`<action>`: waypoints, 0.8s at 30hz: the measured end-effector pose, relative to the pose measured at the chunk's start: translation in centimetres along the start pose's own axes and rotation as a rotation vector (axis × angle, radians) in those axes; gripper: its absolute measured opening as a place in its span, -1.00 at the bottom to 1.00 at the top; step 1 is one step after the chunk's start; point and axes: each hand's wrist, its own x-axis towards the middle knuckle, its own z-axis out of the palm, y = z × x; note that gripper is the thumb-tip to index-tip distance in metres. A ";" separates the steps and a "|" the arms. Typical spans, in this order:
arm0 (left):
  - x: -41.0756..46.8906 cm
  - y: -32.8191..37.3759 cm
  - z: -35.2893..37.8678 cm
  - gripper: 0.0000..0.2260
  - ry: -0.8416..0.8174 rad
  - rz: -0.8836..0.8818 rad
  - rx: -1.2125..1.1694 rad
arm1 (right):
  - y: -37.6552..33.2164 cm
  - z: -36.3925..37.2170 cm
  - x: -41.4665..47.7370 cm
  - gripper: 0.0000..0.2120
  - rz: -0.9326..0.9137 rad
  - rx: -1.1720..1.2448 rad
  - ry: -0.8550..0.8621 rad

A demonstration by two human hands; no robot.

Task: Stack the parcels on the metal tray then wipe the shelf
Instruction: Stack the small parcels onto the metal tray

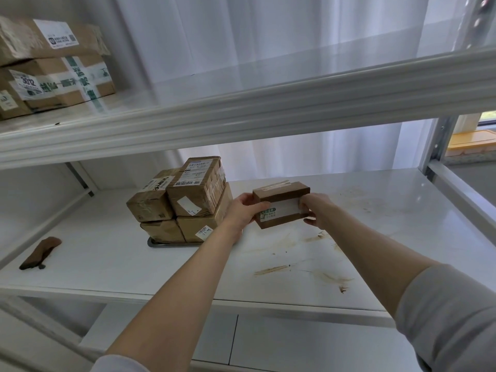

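A small brown parcel (280,204) with a white and green label is held above the white shelf (107,251), gripped at its left end by my left hand (241,210) and at its right end by my right hand (318,210). To its left, several brown parcels (182,200) stand stacked in two layers on a metal tray (161,243), of which only the front edge shows. The shelf surface carries brown smears (271,269) near the middle and right. A brown cloth (40,253) lies at the shelf's left front.
An upper shelf beam (241,111) crosses just above the stack. More cardboard boxes (53,65) sit on the upper shelf at the left. A metal upright (440,140) bounds the right side, with a yellow lid (472,140) beyond it.
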 end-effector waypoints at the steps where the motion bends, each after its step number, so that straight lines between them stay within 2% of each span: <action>1: 0.0 0.0 0.0 -0.65 0.011 0.020 0.002 | 0.1 0.0 0.1 -0.78 -0.003 -0.006 -0.004; 5: 0.2 -0.1 0.0 -0.68 0.053 0.083 0.028 | 0.6 -0.2 0.3 -0.78 -0.020 -0.017 -0.032; 10: -0.2 0.1 0.0 -0.65 0.057 0.121 0.077 | 0.6 -0.7 0.3 -0.43 -0.006 0.026 -0.133; 14: -0.6 0.3 0.5 -0.60 0.045 0.117 0.133 | 0.4 -0.4 -0.1 -0.31 0.035 -0.003 -0.239; 20: -1.0 0.7 0.9 -0.58 -0.022 0.093 0.167 | 0.7 0.3 -0.3 -0.58 0.012 0.144 -0.287; 24: -1.0 0.8 0.5 -0.60 -0.119 -0.048 0.122 | 0.7 0.3 0.1 -0.74 -0.025 0.218 -0.268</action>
